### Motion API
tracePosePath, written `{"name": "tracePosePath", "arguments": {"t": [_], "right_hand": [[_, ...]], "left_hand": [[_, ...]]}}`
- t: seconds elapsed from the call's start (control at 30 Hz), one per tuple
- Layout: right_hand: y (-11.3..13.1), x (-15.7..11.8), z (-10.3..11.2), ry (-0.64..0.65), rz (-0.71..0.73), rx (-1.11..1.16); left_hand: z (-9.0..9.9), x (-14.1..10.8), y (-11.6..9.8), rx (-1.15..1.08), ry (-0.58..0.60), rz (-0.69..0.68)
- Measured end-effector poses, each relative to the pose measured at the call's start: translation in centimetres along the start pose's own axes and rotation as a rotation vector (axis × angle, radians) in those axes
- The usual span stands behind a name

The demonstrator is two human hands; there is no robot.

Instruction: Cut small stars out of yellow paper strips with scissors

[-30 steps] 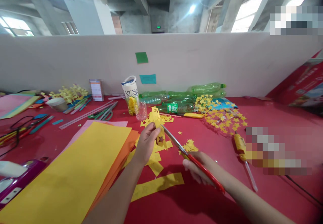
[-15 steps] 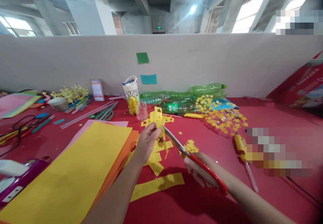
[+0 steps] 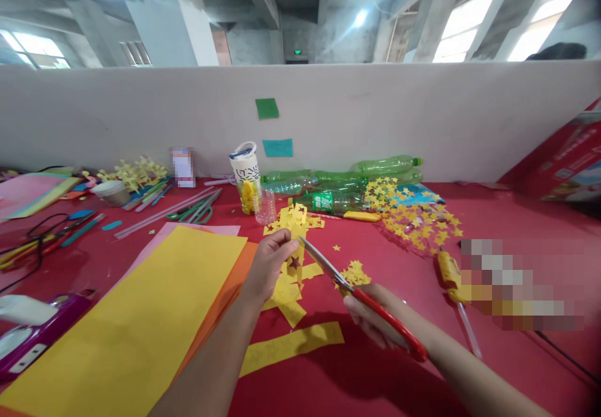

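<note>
My left hand [image 3: 271, 260] pinches a yellow paper strip [image 3: 295, 262] that has star-shaped holes in it. Red-handled scissors [image 3: 328, 267] are in my right hand [image 3: 373, 317], their tips close to the strip beside my left thumb. The blades look nearly closed; whether they touch the paper I cannot tell. Below the right hand's side of the blades lies a small heap of yellow paper stars [image 3: 355, 273], with a single star [image 3: 337, 248] apart from it. Yellow scraps lie under my left hand, and a longer yellow strip [image 3: 295, 345] rests flat nearer to me.
Yellow and orange sheets [image 3: 141, 304] cover the left front. Green plastic bottles [image 3: 338, 201], a white cup [image 3: 244, 169] and a cluster of yellow stars [image 3: 417, 216] stand or lie at the back. A yellow glue gun [image 3: 449, 273] is at right, a purple power strip [image 3: 47, 335] at left.
The yellow strip has tilted and shifted slightly left in my left hand. The scissors stay almost in place, and the view has shifted a little.
</note>
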State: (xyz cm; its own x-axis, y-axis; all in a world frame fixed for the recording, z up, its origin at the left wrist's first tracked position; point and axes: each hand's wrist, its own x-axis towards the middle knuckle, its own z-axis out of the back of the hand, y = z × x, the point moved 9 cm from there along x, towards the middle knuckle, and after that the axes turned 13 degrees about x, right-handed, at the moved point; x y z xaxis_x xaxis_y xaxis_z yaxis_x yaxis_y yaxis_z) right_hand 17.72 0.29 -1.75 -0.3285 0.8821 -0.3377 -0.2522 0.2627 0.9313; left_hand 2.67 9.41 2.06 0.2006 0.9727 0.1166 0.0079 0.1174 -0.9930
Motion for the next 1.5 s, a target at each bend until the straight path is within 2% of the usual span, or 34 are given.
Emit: {"name": "tracePosePath", "arguments": {"t": [0.6,0.93,1.23,1.5], "right_hand": [[0.0,0.1,0.1,-0.003,0.03,-0.043],[-0.5,0.3,-0.8,0.005,0.054,0.086],[-0.5,0.3,-0.9,-0.01,0.059,0.082],[-0.8,0.1,-0.6,-0.043,-0.021,0.042]], "left_hand": [[0.1,0.0,0.2,0.013,0.0,0.006],[-0.5,-0.4,0.1,0.032,0.002,0.007],[-0.8,-0.4,0.7,0.052,-0.003,0.003],[-0.8,-0.4,0.7,0.041,0.004,0.002]]}}
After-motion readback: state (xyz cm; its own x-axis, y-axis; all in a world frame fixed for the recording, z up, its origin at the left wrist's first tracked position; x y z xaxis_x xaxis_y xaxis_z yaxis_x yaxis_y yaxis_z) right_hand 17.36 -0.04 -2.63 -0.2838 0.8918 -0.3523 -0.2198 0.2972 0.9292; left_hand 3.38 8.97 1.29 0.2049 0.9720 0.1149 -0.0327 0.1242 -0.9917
